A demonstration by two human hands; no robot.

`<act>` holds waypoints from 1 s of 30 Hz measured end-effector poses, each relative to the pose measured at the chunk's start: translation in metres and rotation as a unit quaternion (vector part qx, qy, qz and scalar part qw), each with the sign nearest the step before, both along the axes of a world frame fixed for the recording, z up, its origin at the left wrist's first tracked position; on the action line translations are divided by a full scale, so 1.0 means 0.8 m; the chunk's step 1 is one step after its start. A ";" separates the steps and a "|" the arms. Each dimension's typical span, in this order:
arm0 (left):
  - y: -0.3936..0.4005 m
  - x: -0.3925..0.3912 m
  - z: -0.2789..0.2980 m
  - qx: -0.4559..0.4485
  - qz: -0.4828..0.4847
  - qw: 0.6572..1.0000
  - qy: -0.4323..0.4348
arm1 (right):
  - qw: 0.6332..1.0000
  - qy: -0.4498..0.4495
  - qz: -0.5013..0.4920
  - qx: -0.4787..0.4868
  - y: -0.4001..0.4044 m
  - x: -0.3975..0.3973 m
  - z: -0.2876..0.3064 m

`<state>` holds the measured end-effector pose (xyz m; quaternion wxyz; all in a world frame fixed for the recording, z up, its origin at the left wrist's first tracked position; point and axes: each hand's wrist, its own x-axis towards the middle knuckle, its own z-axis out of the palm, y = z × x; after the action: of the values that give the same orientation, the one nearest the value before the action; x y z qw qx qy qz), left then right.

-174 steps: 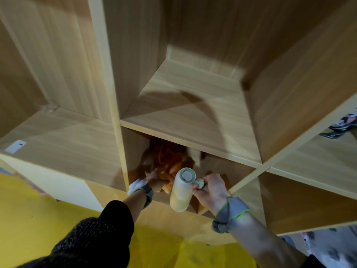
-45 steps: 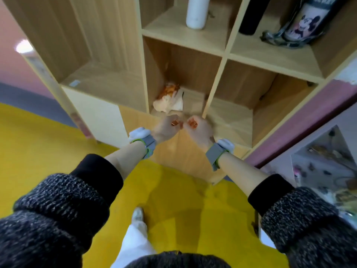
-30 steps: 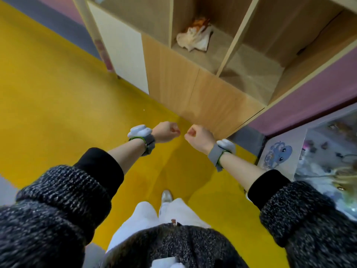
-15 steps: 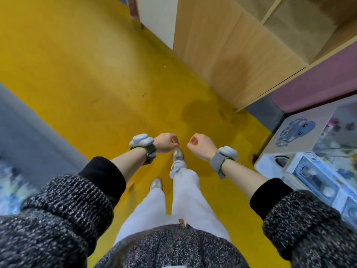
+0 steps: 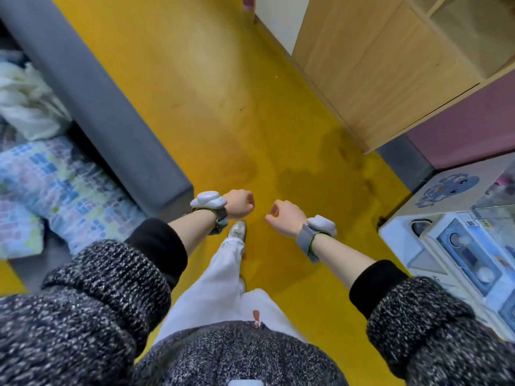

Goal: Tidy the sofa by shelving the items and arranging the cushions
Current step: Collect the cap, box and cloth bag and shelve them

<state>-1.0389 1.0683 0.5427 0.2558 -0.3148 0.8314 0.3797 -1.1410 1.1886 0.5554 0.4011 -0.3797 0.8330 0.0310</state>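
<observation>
Over the yellow floor our left hand (image 5: pixel 239 203) and right hand (image 5: pixel 284 220) curl into empty fists; patterned cushion (image 5: pixel 64 188) lies leftward on the sofa (image 5: pixel 106 107), nearer our left.

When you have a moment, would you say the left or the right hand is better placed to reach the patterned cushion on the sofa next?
Probably the left. The left hand is nearer the sofa and the patterned cushion; the right hand is toward the shelf unit. Both hands are curled and seem empty.

Single head-worn wide-angle view, looking steeply down over both forearms at the floor (image 5: pixel 223 107), sofa (image 5: pixel 106 112) left, shelf (image 5: pixel 376 65) right.
</observation>
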 end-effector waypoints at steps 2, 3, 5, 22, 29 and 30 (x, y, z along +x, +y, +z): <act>0.018 0.024 0.002 -0.014 -0.007 1.000 -0.007 | 1.000 0.009 0.009 -0.002 0.012 0.021 -0.001; 0.031 0.045 0.006 -0.015 -0.014 1.000 -0.012 | 1.000 0.011 0.018 0.000 0.022 0.040 0.004; 0.047 0.071 0.009 -0.012 -0.011 1.000 -0.021 | 1.000 0.018 0.020 0.000 0.035 0.062 0.005; 0.051 0.338 0.003 0.000 -0.014 0.999 -0.042 | 0.999 -0.009 0.028 0.020 0.041 0.321 0.004; -0.010 0.476 -0.007 -0.007 -0.080 0.996 -0.034 | 0.999 -0.012 -0.038 0.027 -0.002 0.466 -0.011; -0.015 0.495 -0.007 -0.011 -0.086 0.995 -0.040 | 0.998 -0.017 -0.047 0.025 -0.008 0.485 -0.009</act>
<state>-0.6426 1.0563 0.5370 0.3173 -0.2599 0.8487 0.3338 -0.7531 1.1823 0.5482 0.4253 -0.3308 0.8420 0.0264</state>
